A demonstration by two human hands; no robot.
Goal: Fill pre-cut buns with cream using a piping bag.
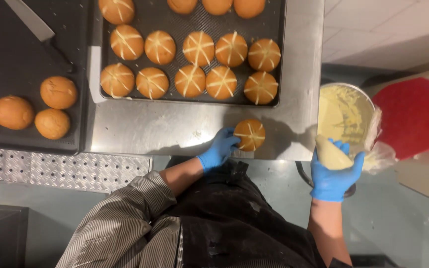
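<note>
Blue-gloved left hand [218, 150], one scored bun [250, 134]

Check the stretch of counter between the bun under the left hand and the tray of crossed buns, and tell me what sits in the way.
Nothing visible: bare steel counter separates the bun from the tray.
</note>
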